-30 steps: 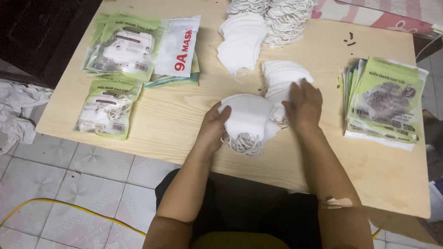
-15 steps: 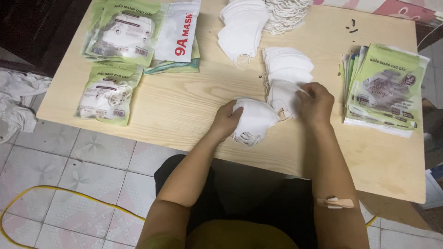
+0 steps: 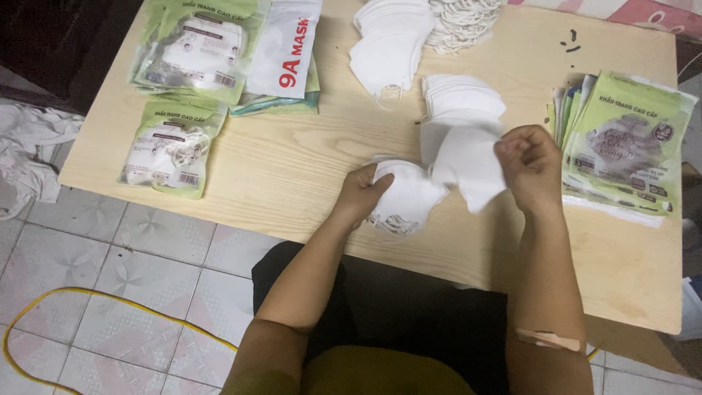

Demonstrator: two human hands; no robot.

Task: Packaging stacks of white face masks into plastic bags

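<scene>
from the head view, your left hand (image 3: 360, 194) is gripping a small bundle of white masks (image 3: 406, 201) against the wooden table (image 3: 292, 157). just right of that grip, your right hand (image 3: 532, 167) is pinching a single white mask (image 3: 468, 164), lifting it clear of the bundle. a mask stack (image 3: 461, 102) is lying just beyond it, and green packets (image 3: 621, 143) are sitting to the right of your right hand.
</scene>
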